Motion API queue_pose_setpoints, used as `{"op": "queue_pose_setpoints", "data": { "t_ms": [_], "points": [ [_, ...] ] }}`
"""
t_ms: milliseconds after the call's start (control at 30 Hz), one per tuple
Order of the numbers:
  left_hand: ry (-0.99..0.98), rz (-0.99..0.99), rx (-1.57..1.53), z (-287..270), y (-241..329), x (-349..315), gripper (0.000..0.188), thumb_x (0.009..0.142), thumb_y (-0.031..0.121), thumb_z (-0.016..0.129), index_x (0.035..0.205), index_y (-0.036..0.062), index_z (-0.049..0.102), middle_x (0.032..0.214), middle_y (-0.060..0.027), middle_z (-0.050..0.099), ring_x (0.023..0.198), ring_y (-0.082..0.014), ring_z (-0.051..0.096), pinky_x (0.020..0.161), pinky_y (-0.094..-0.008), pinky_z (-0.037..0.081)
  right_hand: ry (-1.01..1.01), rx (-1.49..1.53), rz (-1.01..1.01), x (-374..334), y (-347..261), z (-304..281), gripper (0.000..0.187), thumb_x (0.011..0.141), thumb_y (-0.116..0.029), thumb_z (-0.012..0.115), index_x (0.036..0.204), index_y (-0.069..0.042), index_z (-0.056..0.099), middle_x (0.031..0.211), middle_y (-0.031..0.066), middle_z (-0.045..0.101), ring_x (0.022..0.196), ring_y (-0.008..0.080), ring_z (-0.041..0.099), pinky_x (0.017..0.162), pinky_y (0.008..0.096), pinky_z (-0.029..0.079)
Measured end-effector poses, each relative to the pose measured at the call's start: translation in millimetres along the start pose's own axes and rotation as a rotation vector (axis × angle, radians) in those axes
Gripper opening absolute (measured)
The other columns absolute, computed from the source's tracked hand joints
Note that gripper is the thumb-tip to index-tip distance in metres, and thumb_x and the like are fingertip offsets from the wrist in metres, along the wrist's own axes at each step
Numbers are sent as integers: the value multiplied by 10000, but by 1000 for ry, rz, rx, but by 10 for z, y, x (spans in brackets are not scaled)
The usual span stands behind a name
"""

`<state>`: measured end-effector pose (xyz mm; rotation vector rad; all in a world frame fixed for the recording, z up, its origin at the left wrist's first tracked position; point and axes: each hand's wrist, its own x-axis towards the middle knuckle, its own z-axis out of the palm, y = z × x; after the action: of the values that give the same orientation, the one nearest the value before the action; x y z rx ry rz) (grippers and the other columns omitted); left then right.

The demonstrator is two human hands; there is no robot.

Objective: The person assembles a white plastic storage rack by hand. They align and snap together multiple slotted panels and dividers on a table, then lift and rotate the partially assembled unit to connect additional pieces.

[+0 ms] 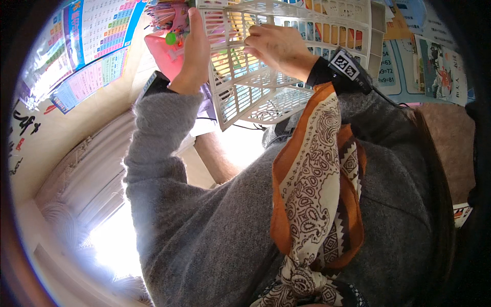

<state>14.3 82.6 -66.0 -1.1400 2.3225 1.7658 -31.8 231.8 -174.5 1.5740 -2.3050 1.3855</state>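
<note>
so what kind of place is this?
Probably a home study or child's room. Colourful learning charts hang on the wall, more number posters at right, and both hands grip a white slatted plastic basket over a desk crowded with pens.

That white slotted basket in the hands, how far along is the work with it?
Done: both hands already grip the white plastic basket and hold it raised and tilted. In hand: the left hand holds its left edge, and the right hand has fingers on the slotted wall. Left: it is set down nowhere yet. Whether anything lies inside it cannot be told. A pink container sits just behind.
</note>
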Motion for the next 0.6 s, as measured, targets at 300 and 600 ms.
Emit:
{"op": "queue_pose_setpoints", "data": {
  "t_ms": [300,600],
  "points": [
    [175,-86,113,61,-47,-267,744,960,594,258,1361,-21,377,1315,-82,462,1171,-155,437,1006,-271,322,33,201,-104,-214,-69,189,197,741,-140,707,907,-70,626,831,16,588,721,134,593,590,263,541],
    [254,-39,147,211,-89,-361,656,976,554,252,1337,28,405,1287,-92,507,1152,-179,500,994,-297,382,174,289,-153,-369,-87,94,149,723,-111,710,818,-83,599,754,-10,536,630,112,568,506,258,524]
  ]
}}
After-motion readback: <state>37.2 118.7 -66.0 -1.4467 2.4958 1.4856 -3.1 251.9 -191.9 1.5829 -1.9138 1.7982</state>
